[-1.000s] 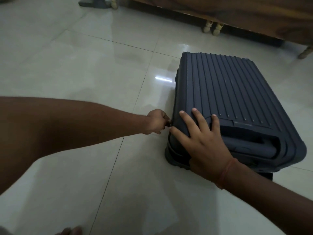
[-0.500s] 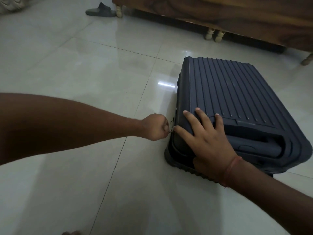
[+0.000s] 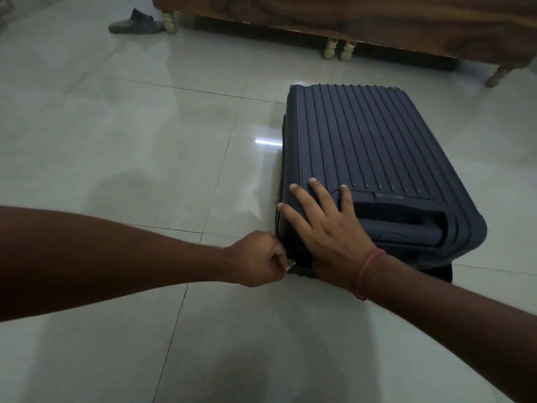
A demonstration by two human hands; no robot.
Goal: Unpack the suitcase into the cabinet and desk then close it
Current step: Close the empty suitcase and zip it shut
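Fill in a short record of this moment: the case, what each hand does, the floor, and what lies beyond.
suitcase: dark blue, ribbed, lying flat, lid down
left hand: pinches the zip pull at the near corner
right hand: fingers spread, presses on the lid
floor: glossy pale tiles
beyond: wooden furniture on turned legs; a slipper

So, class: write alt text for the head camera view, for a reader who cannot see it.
A person's left hand pinches a small zipper pull at the near corner of a closed dark blue ribbed suitcase lying flat on a glossy tiled floor, while the right hand presses flat on its lid. Behind stand wooden furniture and a grey slipper.
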